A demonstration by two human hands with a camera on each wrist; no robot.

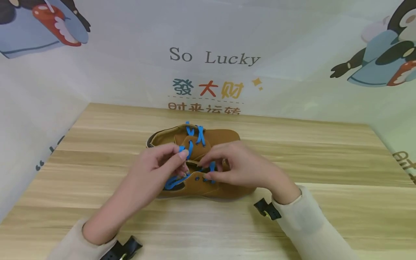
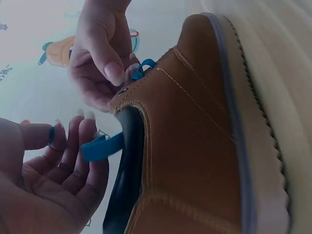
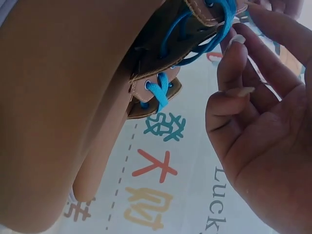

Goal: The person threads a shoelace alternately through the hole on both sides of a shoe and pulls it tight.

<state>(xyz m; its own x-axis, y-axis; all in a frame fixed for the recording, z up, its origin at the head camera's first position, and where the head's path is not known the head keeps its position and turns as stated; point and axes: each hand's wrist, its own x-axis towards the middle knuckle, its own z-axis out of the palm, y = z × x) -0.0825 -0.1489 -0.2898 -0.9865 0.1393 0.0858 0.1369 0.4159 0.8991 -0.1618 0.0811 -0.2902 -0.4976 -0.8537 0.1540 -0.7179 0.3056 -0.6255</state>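
Note:
Two brown shoes with blue laces lie side by side on the table, toes to the right. My left hand (image 1: 159, 164) is over the heel end of the near shoe (image 1: 224, 191) and pinches a blue shoelace (image 2: 51, 135) between thumb and index finger. A loop of lace comes out of the shoe's dark opening beside its other fingers. At the lacing of the same shoe, my right hand (image 1: 237, 164) pinches the edge of the eyelet flap (image 3: 202, 12) with thumb and fingertips. Lace strands (image 3: 187, 48) cross inside the flap. The far shoe (image 1: 222, 136) has its lace threaded through several eyelets.
The shoes rest on a light wood-grain table (image 1: 325, 155). Behind it hangs a pale printed backdrop (image 1: 130, 72) with lettering and cartoon figures. Black devices are strapped at both sleeve cuffs, one by the right cuff (image 1: 268, 209).

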